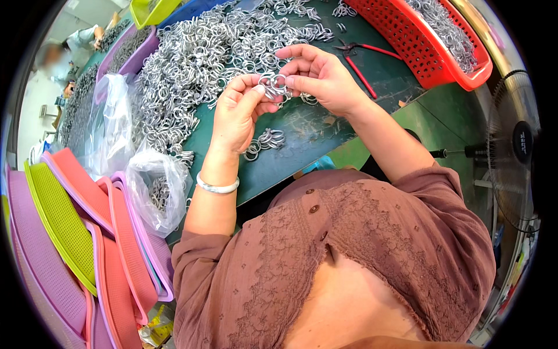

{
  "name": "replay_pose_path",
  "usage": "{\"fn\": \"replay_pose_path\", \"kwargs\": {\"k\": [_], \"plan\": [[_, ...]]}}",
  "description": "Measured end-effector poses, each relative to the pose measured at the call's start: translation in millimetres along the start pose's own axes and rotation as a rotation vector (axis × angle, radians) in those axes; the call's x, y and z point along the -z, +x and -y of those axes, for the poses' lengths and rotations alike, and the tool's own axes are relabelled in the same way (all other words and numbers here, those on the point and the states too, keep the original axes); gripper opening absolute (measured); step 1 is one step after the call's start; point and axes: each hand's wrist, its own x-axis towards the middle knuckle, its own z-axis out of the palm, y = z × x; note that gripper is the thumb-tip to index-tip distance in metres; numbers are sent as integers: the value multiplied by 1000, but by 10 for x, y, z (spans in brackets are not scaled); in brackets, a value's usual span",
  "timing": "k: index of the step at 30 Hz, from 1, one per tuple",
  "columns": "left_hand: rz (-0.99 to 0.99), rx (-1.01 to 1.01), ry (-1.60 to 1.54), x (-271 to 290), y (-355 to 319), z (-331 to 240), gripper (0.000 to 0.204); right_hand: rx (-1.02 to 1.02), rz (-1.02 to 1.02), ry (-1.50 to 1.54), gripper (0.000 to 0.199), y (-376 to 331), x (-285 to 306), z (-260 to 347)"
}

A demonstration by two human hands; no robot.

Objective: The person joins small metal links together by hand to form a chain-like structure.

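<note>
My left hand and my right hand meet above the green table, both pinching a small cluster of silver metal rings between their fingertips. A white bangle sits on my left wrist. Just below the hands lies a small linked bunch of rings on the table. A big heap of loose silver rings spreads across the table to the left and beyond my hands.
A red basket of rings stands at the back right, red-handled pliers beside it. Clear plastic bags with rings and stacked pink, purple and green trays lie on the left. A fan stands right. Another person sits far left.
</note>
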Motion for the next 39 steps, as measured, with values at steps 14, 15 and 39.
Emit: {"fn": "replay_pose_path", "kwargs": {"k": [14,15,39], "plan": [[10,114,-127,65,1,31,24,-214,-13,396,29,13,-16,-57],[13,116,-136,78,8,40,24,-209,-16,395,28,11,-11,-62],[15,170,-156,31,-2,22,26,-173,-77,379,29,-28,-44,-23]]}}
